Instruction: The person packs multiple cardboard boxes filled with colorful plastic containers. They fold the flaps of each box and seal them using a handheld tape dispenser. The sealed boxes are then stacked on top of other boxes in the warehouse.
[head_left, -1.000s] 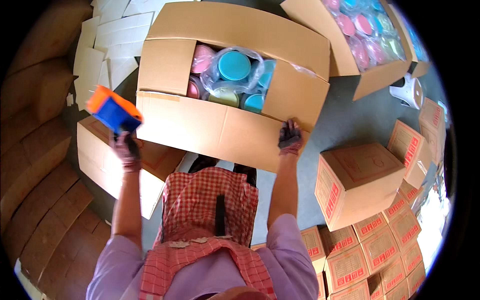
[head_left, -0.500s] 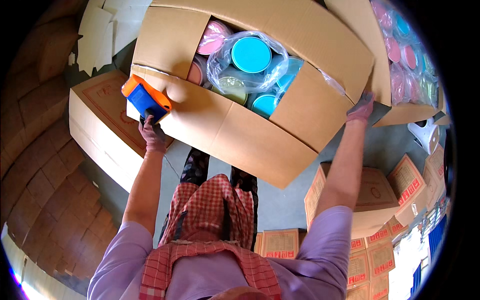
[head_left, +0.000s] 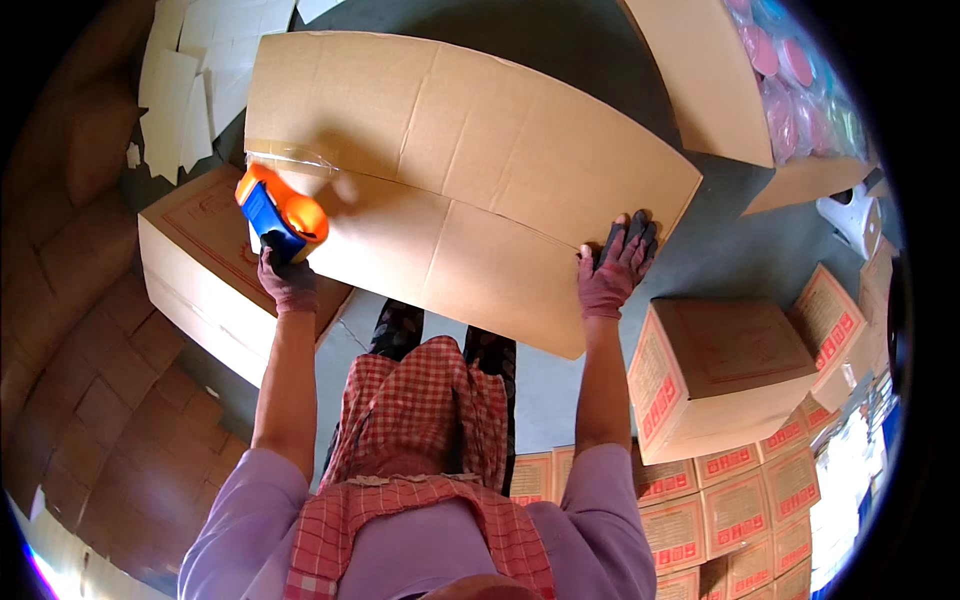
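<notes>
In front of me stands a large brown cardboard box [head_left: 480, 150] whose top flaps now lie folded over its contents. My left hand [head_left: 288, 277], in a dark-palmed glove, is wrapped round a blue and orange tape dispenser [head_left: 275, 222]. The dispenser is held at the box's left end, beside a strip of clear tape [head_left: 290, 156] on the flap edge. My gloved right hand [head_left: 618, 262] lies flat with fingers spread on the near flap, close to the box's right end. What is inside the box is hidden.
At the upper right, an open box [head_left: 765, 170] holds pink and blue plastic-wrapped items. A closed carton [head_left: 205, 245] sits on the left, another carton [head_left: 735, 360] on the right. Stacked cartons [head_left: 675, 530] fill the lower right. White sheets [head_left: 185, 95] lie at the upper left.
The flaps have come together over the blue- and pink-lidded containers. My right hand has moved from the box's far right corner onto its top. The tape dispenser stays in my left hand.
</notes>
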